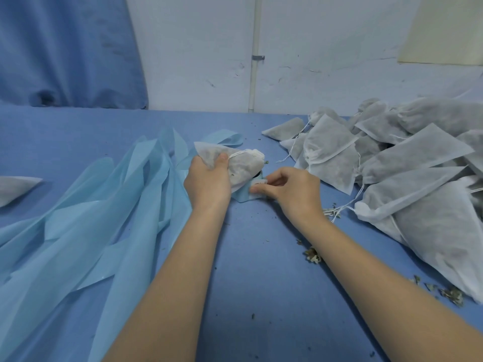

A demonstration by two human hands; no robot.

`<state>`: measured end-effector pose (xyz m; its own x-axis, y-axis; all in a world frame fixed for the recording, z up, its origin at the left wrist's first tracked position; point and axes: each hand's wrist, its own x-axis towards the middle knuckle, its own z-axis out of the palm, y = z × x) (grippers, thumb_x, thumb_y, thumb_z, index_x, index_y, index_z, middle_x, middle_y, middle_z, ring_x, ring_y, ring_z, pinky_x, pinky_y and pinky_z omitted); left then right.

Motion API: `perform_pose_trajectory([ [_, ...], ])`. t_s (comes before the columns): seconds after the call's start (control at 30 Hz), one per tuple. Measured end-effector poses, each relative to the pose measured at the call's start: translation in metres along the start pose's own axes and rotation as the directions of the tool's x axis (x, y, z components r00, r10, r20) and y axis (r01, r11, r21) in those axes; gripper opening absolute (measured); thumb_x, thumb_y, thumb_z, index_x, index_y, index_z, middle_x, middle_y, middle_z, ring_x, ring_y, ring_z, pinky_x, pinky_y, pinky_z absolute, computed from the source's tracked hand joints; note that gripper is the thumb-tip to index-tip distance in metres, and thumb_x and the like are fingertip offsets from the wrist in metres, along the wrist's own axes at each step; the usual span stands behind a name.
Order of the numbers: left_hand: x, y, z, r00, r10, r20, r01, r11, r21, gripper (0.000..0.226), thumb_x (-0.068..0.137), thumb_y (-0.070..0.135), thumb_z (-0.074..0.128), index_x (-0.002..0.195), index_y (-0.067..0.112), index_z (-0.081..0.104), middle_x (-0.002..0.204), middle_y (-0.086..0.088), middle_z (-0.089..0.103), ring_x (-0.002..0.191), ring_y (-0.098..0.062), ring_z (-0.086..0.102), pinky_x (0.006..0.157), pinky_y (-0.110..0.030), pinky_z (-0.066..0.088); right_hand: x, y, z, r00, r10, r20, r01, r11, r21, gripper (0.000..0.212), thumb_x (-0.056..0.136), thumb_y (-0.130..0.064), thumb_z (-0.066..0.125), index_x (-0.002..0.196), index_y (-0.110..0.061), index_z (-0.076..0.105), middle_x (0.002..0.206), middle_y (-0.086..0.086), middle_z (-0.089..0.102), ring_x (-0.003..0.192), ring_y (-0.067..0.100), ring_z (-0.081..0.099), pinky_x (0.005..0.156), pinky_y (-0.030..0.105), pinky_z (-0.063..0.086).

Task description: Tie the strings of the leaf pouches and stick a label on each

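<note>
Right now my left hand (206,181) grips a white leaf pouch (232,163), thumb on top, just above the middle of the blue worktop (261,270). My right hand (290,189) pinches a small white label (257,189) at a light blue label holder (244,194), just under the pouch. Far right, a big pile of pouches (392,163) lies with strings hanging loose. One more pouch (15,189) lies at the far left edge. Long light blue strips (91,218) spread over the left side. Bits of dry leaf (312,254) dot the near right. Behind the worktop stands a white wall (196,61) with a thin pipe (254,53), and a blue cloth (65,48) hangs at the far left.
</note>
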<state>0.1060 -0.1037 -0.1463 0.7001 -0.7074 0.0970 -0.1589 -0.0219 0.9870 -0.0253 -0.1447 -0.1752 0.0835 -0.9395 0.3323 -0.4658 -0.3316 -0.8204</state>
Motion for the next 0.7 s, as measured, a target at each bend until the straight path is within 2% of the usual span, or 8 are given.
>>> perform_pose_trajectory([
  [0.13,-0.001,0.0,0.001,1.0,0.003,-0.004,-0.003,1.0,0.014,0.031,0.092,0.032,0.055,0.107,0.005,0.056,0.113,-0.012,0.061,0.109,-0.031,0.055,0.097,-0.041,0.043,-0.004,-0.003,0.0,1.0,-0.012,-0.014,0.012,1.0,-0.016,0.03,0.062,-0.032,0.089,0.061,-0.022,0.061,0.063,-0.01,0.064,0.059,0.004,0.055,0.061,0.018,0.045],
  [0.4,-0.003,-0.002,0.004,1.0,-0.003,-0.017,0.003,1.0,0.023,0.032,0.092,0.034,0.054,0.109,0.007,0.055,0.113,-0.01,0.061,0.109,-0.031,0.054,0.097,-0.04,0.043,-0.012,-0.01,0.006,1.0,-0.001,-0.017,0.0,0.997,-0.072,0.033,0.069,-0.028,0.084,0.058,-0.019,0.054,0.056,-0.013,0.055,0.053,0.003,0.047,0.056,0.011,0.037],
  [0.5,-0.004,-0.002,0.004,1.0,0.007,-0.021,-0.007,1.0,0.016,0.032,0.092,0.034,0.054,0.11,0.007,0.056,0.114,-0.01,0.062,0.11,-0.031,0.055,0.098,-0.041,0.043,-0.017,-0.014,0.007,0.998,-0.047,0.04,0.05,0.994,-0.101,0.036,0.067,-0.03,0.086,0.055,-0.025,0.052,0.053,-0.015,0.052,0.052,0.001,0.047,0.057,0.011,0.037],
  [0.57,-0.005,-0.002,0.005,1.0,0.012,-0.011,-0.012,1.0,0.005,0.033,0.092,0.034,0.054,0.111,0.007,0.056,0.114,-0.01,0.062,0.109,-0.03,0.055,0.098,-0.041,0.043,-0.022,-0.018,0.005,0.989,-0.063,0.134,0.081,0.988,-0.131,0.039,0.063,-0.038,0.087,0.052,-0.029,0.051,0.05,-0.015,0.047,0.049,-0.001,0.045,0.053,0.012,0.035],
  [0.63,-0.005,-0.001,0.005,1.0,0.017,0.006,-0.017,1.0,-0.011,0.033,0.091,0.034,0.054,0.111,0.007,0.057,0.112,-0.009,0.063,0.108,-0.03,0.056,0.097,-0.041,0.044,-0.025,-0.024,0.001,0.964,-0.064,0.257,0.104,0.984,-0.144,0.036,0.061,-0.045,0.086,0.052,-0.031,0.055,0.06,-0.013,0.05,0.055,-0.004,0.046,0.053,0.012,0.034],
  [0.7,-0.006,0.0,0.003,0.999,0.036,0.019,-0.036,0.999,-0.021,0.033,0.091,0.034,0.055,0.109,0.007,0.057,0.11,-0.01,0.064,0.107,-0.03,0.057,0.096,-0.042,0.045,-0.024,-0.03,-0.007,0.937,-0.051,0.346,0.113,0.98,-0.161,0.032,0.06,-0.05,0.086,0.059,-0.032,0.059,0.089,-0.009,0.058,0.079,-0.005,0.052,0.06,0.011,0.032],
])
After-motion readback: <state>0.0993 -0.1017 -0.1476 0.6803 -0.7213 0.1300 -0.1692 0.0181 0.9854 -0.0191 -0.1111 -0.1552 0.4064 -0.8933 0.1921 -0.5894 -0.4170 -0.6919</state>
